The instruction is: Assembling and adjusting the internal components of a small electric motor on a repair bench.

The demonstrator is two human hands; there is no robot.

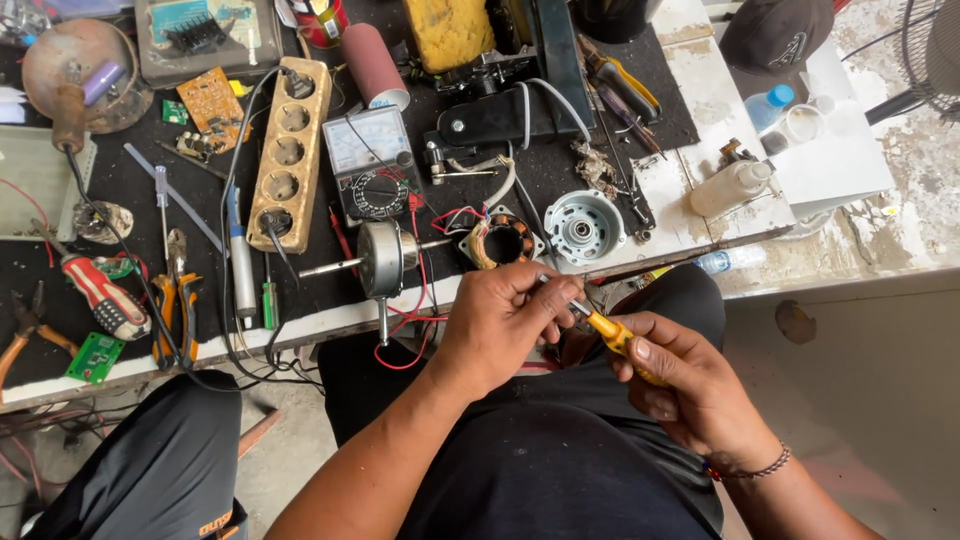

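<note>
Black rubber mat (560,170) is covering most of the pale, worn workbench (850,165) we are sitting at, our knees tucked under its front edge. On it, largest first, we are logging: a wooden five-socket power strip (288,150) lying lengthways; a grey analogue multimeter (372,160) just right of the strip; a silver round motor rotor on its steel shaft (381,259) near the front edge; a copper-wound stator ring (501,241) beside the rotor; and a white round motor end cap (584,226) right of the stator. Over our lap, our right hand (690,385) is closing fully around a yellow-handled screwdriver (612,334). Our left hand (497,320) is curling shut at the screwdriver's metal tip; whether a small part sits in the fingers we cannot tell.
</note>
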